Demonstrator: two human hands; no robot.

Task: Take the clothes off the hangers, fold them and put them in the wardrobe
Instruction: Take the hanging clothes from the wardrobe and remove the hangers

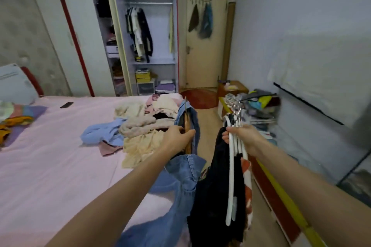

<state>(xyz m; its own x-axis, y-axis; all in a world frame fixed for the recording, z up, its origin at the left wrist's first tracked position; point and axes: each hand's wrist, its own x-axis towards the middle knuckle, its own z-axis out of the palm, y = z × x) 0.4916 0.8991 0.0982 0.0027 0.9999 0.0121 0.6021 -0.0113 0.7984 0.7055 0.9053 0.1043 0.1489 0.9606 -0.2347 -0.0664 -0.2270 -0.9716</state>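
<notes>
Pink-sheeted bed (50, 156) strewn with clothes
A heap of cream, beige and light-blue garments (138, 126) near its far edge, a small black flat object (66, 104) behind

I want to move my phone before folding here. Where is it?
In the head view the phone lies far left on the pink bed, near the pillow, well left of the clothes pile.

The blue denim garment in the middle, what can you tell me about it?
The denim garment looks like faded blue denim with visible seams. It hangs on a wooden hanger, draping down past the edge of the pink bed. The left hand grips the hanger. A dark garment hangs beside it.
</notes>
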